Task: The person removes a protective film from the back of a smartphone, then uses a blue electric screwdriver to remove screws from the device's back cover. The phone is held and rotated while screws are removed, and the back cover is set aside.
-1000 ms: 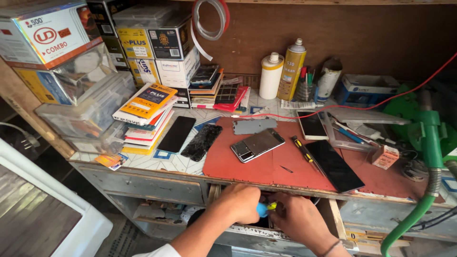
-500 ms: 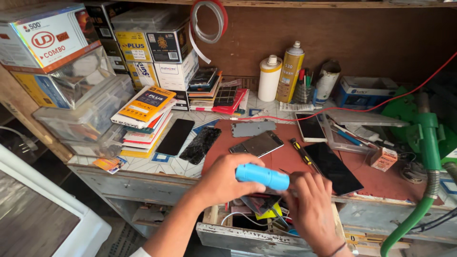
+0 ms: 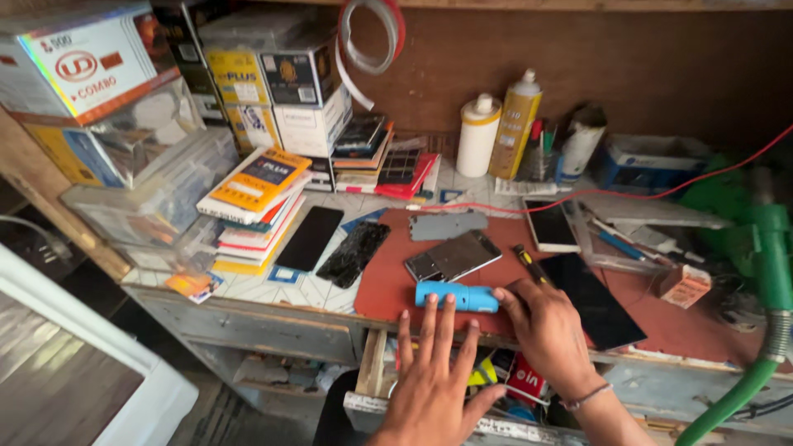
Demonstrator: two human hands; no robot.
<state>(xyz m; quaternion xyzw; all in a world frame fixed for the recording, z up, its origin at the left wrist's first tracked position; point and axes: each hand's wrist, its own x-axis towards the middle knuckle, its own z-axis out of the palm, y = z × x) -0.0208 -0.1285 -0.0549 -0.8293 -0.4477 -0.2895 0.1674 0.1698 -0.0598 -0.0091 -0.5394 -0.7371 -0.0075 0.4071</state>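
While the right hand (image 3: 549, 326) grips one blue cylinder (image 3: 457, 296) on the surface (image 3: 306, 289), the left hand (image 3: 434, 384) is spread open beside it; behind: two bottles (image 3: 477, 136), one disassembled phone (image 3: 453, 256).

Both forearms bare, no sleeves in view. Left hand (image 3: 434, 388): no ring, no glove, nothing worn. Right hand (image 3: 549, 326): thin dark band around the wrist (image 3: 585, 399), otherwise nothing worn. Fingernails short.
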